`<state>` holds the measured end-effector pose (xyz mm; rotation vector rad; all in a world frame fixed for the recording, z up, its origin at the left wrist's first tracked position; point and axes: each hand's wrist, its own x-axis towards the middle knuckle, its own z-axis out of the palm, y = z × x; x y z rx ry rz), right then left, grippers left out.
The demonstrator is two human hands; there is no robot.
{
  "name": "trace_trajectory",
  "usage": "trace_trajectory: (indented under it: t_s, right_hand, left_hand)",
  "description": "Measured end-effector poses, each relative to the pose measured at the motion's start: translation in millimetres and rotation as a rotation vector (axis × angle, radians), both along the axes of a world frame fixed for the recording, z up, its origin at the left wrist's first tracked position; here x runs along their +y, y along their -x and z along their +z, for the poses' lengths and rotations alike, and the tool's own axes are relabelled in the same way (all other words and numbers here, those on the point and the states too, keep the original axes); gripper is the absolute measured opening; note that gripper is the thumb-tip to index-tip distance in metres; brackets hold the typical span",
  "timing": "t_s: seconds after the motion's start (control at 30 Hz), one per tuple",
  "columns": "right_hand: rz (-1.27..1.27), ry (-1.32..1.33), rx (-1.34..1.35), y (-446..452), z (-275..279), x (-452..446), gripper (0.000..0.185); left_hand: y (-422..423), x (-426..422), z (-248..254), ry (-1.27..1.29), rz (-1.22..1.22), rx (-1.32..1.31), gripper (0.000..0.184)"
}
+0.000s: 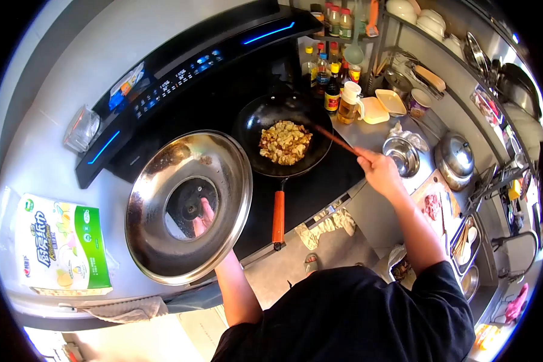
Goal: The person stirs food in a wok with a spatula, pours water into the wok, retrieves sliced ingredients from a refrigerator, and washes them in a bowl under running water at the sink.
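Observation:
A large steel lid [143, 232] with a round glass centre is held up at the left, its underside facing me. My left hand [205, 216] is behind it, partly seen through the glass and closed on the lid, apparently by its knob. In the dark wok [253, 120] lies a heap of browned, chopped food pieces [285, 143]. My right hand [380, 169] grips the wooden handle of a long cooking utensil [338, 140], which reaches over the wok's right rim; its far end is hard to make out. The wok's orange-brown handle [279, 211] points toward me.
Sauce bottles [332, 90], an oil jug [348, 104] and yellow containers [375, 111] crowd behind the wok on the right. A steel bowl [402, 158], a lidded pot [454, 158] and raw meat [432, 206] on a board line the right counter. A paper-towel pack [63, 244] is at left.

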<state>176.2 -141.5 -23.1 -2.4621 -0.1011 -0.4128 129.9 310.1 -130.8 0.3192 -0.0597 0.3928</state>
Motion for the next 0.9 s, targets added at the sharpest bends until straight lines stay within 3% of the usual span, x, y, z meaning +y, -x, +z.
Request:
trace_trajectory:
  t_s: [0.07,0.17,0.27,0.33,0.4,0.5,0.57,0.63,0.7,0.73,0.77,0.8,0.87,0.9]
  right_hand:
    - [-0.002,0.077,0.019,12,-4,-2,0.029]
    - [0.004,0.028,-0.044,26,-12,-2,0.029]
    - [0.010,-0.162,0.036,32,-37,-10,0.031]
    - [0.006,-0.519,0.308,44,-52,-20,0.036]
    - [-0.035,-0.951,0.379,66,-76,-23,0.034]
    - [-0.036,-1.188,0.378,123,-88,-54,0.041]
    - [-0.224,-1.316,0.308,170,-120,-82,0.040]
    - [-0.561,-1.192,0.222,218,-137,-108,0.042]
    - [-0.668,-1.302,0.007,265,-165,-142,0.037]
    - [-0.765,-1.188,-0.049,284,-180,-161,0.036]
    - [-0.878,-1.070,-0.058,302,-200,-182,0.039]
    - [-0.918,-1.113,-0.104,314,-208,-197,0.043]
    - [-1.115,-0.816,-0.034,328,-211,-219,0.046]
    - [-1.143,-0.829,0.028,330,-216,-228,0.048]
  left_hand:
    - [3,-2,4,0.165,-0.396,-0.418,0.053]
    - [10,-28,39,-0.022,0.126,0.115,0.052]
    - [8,-26,28,-0.084,0.116,0.036,0.052]
    - [8,-20,16,-0.220,0.046,-0.060,0.052]
    - [11,-16,12,-0.343,0.041,-0.117,0.053]
    - [14,-34,34,-0.267,0.157,0.005,0.051]
    - [14,-37,38,-0.213,0.194,0.062,0.047]
    - [18,-52,51,-0.190,0.225,0.084,0.047]
    - [25,-72,69,-0.214,0.258,0.095,0.046]
    - [26,-83,74,-0.225,0.274,0.098,0.046]
    - [25,-81,69,-0.228,0.226,0.030,0.044]
    - [24,-78,65,-0.231,0.176,-0.036,0.042]
    - [23,-78,59,-0.222,0.011,-0.197,0.039]
    - [21,-84,60,-0.138,-0.099,-0.268,0.040]
